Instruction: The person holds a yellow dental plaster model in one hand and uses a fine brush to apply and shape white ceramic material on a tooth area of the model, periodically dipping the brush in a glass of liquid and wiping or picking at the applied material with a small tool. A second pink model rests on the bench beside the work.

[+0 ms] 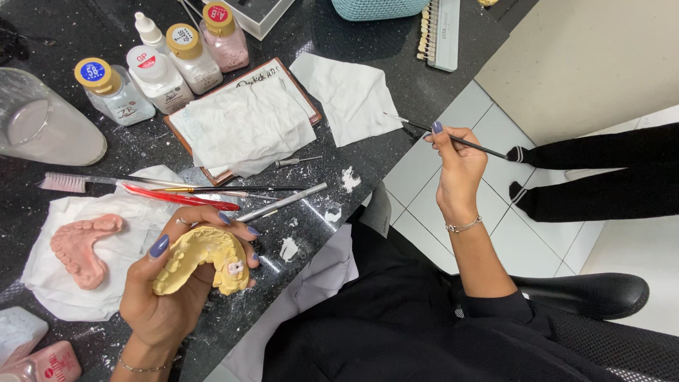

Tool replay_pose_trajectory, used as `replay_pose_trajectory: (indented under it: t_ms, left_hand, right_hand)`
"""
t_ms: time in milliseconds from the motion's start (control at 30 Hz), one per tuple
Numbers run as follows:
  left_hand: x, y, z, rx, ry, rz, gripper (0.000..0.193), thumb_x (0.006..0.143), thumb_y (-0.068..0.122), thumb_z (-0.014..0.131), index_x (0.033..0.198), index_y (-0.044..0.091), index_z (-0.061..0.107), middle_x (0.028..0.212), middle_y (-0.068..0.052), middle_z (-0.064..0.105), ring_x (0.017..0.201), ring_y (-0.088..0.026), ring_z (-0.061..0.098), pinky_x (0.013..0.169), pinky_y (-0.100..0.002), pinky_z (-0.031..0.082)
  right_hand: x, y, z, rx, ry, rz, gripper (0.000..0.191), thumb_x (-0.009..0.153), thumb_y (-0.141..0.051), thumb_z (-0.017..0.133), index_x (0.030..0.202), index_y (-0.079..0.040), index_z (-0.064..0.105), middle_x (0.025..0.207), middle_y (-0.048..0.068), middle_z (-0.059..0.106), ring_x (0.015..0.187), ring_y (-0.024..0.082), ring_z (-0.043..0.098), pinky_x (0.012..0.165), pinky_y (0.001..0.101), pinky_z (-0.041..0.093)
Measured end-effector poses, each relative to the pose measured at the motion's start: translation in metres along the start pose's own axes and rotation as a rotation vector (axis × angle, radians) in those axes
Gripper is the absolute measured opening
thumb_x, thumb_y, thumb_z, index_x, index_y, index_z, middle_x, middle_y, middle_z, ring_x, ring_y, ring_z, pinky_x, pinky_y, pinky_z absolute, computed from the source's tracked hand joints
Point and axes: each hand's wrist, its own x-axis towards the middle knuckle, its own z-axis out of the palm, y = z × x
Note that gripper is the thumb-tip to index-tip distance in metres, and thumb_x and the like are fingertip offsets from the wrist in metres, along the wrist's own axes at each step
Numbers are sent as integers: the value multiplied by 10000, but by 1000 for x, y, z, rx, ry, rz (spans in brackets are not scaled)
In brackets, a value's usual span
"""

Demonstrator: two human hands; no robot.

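Observation:
My left hand point(166, 290) grips a yellow plaster dental cast point(201, 258), a horseshoe arch with a small whitish-pink tooth piece on its right end, over the near edge of the black counter point(368, 42). My right hand point(458, 173) is raised off the counter's right edge, over the tiled floor, and pinches a thin dark-handled brush point(453, 138) whose tip points left toward a white tissue point(350, 95). A pink dental cast point(83, 244) lies on a white cloth point(99, 283) left of my left hand.
Several small lidded bottles point(163, 71) stand at the back left beside a clear plastic cup point(39, 124). A tissue-covered tray point(244, 124), a toothbrush point(67, 182) and thin instruments point(212, 194) lie mid-counter. A tooth shade guide point(440, 32) sits at the back. Another person's dark-trousered legs point(601, 177) cross the floor at right.

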Motion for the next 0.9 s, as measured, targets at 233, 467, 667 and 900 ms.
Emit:
replay_pose_trajectory:
  t_ms: [233, 467, 667, 900]
  left_hand:
    - [-1, -2, 0, -12, 18, -7, 606, 944, 437, 481, 1305, -50, 462, 1218, -366, 595, 982, -437, 644, 775, -554, 578]
    - [-5, -6, 4, 11, 40, -6, 610, 933, 441, 471, 1305, -42, 454, 1209, -368, 595, 981, -438, 644, 772, -558, 579]
    - [-8, -11, 10, 14, 45, -11, 613, 931, 447, 476, 1300, -42, 456, 1213, -364, 594, 984, -436, 645, 775, -561, 583]
    - [-4, -11, 8, 8, 42, -23, 615, 929, 448, 483, 1304, -39, 456, 1219, -358, 593, 988, -433, 644, 777, -556, 587]
  right_hand:
    - [-6, 1, -7, 62, -106, 24, 141, 972, -80, 756, 1071, -7, 688, 971, 79, 720, 892, 111, 623, 845, 254, 498]
    - [-12, 6, -20, 181, -146, 118, 116, 973, -39, 720, 1076, -5, 679, 989, 100, 719, 907, 138, 649, 845, 264, 518]
    - [-15, 9, -30, 237, -116, 53, 132, 984, -31, 727, 1096, -9, 661, 1021, 114, 719, 905, 143, 652, 841, 263, 515]
    - [-13, 16, -28, 218, -139, 117, 143, 974, -21, 726, 1102, -7, 663, 1035, 116, 724, 912, 142, 653, 844, 263, 524]
